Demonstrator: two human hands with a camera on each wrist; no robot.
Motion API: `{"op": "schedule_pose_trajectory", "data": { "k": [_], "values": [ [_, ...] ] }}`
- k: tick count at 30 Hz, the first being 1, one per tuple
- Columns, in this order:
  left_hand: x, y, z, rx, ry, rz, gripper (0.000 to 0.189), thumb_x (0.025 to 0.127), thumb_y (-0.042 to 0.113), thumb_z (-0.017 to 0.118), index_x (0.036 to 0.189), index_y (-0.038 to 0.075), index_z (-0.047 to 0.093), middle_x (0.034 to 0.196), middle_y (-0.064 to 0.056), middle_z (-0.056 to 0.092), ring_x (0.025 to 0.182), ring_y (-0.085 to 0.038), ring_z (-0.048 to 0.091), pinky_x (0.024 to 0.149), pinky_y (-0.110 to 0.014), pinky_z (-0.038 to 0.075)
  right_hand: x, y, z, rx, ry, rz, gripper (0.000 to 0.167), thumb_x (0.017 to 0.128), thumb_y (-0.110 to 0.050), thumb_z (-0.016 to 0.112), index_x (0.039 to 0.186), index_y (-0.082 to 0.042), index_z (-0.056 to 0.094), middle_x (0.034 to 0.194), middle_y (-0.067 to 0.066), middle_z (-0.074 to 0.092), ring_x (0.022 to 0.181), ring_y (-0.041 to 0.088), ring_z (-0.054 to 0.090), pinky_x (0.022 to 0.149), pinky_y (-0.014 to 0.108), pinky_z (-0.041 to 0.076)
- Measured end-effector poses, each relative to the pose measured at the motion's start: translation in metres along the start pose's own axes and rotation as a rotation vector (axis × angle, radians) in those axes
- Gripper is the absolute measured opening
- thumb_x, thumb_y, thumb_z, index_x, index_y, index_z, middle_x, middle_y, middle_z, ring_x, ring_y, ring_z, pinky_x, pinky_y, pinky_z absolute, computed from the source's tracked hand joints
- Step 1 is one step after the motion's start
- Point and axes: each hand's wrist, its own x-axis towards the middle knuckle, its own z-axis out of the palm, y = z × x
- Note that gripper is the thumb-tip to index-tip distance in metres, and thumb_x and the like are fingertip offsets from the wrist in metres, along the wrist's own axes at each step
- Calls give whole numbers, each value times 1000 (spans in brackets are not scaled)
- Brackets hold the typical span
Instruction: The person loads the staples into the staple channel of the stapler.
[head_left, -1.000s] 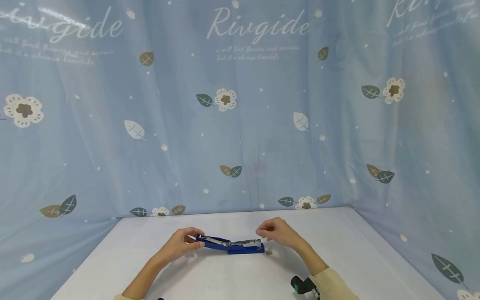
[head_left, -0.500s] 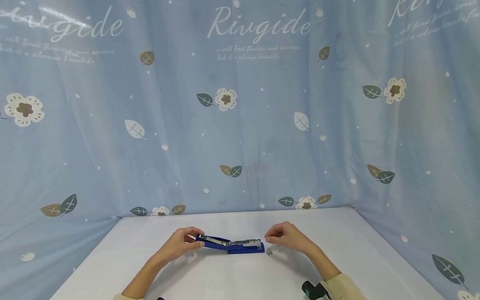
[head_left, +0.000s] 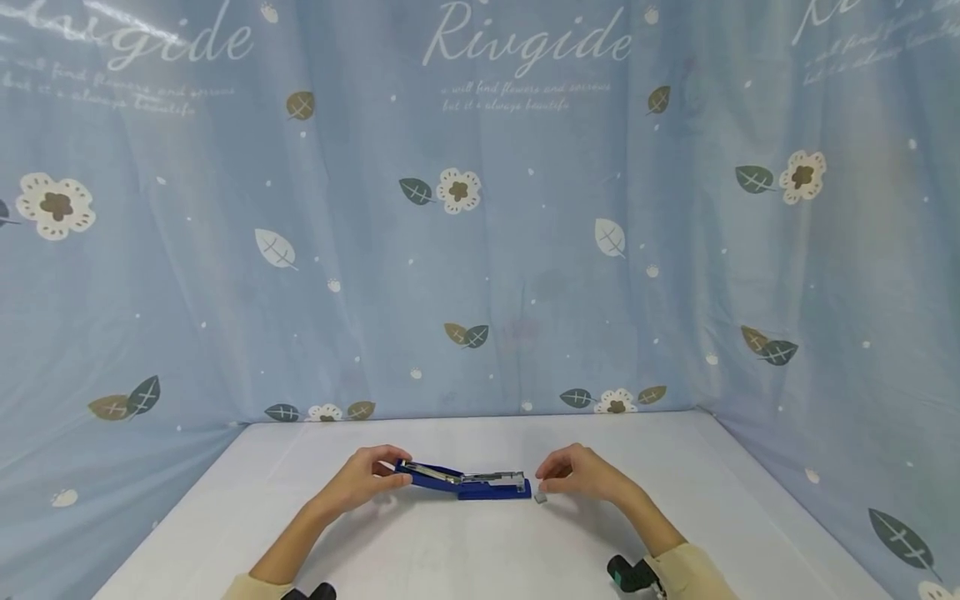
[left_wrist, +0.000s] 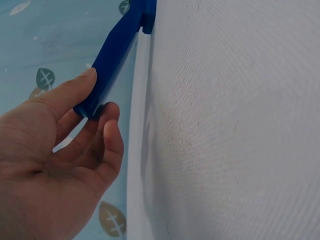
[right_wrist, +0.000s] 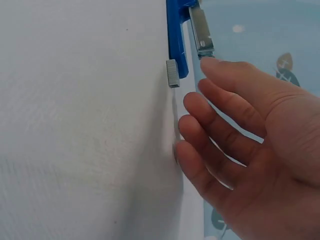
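Note:
A blue stapler [head_left: 495,492] lies opened out on the white table, its metal magazine showing on the right half. My left hand [head_left: 360,479] pinches the raised left end of its top arm between thumb and fingers; in the left wrist view the thumb lies along the blue arm [left_wrist: 116,52]. Just off the stapler's right end rests a small grey strip of staples [right_wrist: 172,73]. My right hand [head_left: 581,473] hovers right beside that strip, fingers loosely bent and apart, with nothing between them in the right wrist view.
The white table [head_left: 450,550] runs back to a blue curtain [head_left: 480,250] with leaf and flower prints, which also closes in both sides. Dark wrist-worn devices show at the right sleeve [head_left: 686,571] and the left sleeve [head_left: 258,587].
My right hand has moved right and down, from above the stapler's right end to beside the staple strip. The left hand keeps its hold on the stapler. The head view has tilted slightly.

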Motion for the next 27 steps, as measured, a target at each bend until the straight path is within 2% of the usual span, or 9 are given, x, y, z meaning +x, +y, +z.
{"op": "schedule_pose_trajectory", "data": {
  "k": [10, 16, 22, 27],
  "values": [
    [1, 0, 1, 18, 6, -8, 36, 89, 21, 73, 119, 3, 65, 107, -15, 70, 85, -17, 68, 68, -22, 50, -2, 2, 3, 23, -42, 62, 19, 87, -15, 73, 101, -3, 72, 86, 5, 70, 71, 10, 57, 60, 21, 46],
    [1, 0, 2, 7, 8, -7, 38, 89, 21, 73, 120, 2, 64, 108, -15, 69, 85, -17, 68, 68, -22, 50, -4, 3, 3, 20, -43, 50, 18, 85, -12, 74, 100, -2, 72, 84, 4, 68, 70, 8, 56, 60, 20, 46],
    [2, 0, 2, 10, 13, -9, 36, 89, 20, 73, 119, 3, 65, 108, -15, 69, 84, -17, 67, 67, -22, 50, -4, 3, 5, 13, -40, 72, 16, 84, -11, 75, 99, -3, 72, 84, 2, 68, 70, 7, 56, 61, 19, 46],
    [2, 0, 2, 19, 13, -12, 36, 88, 20, 73, 118, 3, 65, 107, -16, 69, 82, -17, 67, 67, -22, 50, -4, 2, 6, 26, -40, 75, 16, 83, -8, 75, 98, -2, 72, 84, 5, 68, 71, 7, 56, 60, 19, 45]
  ]
}}
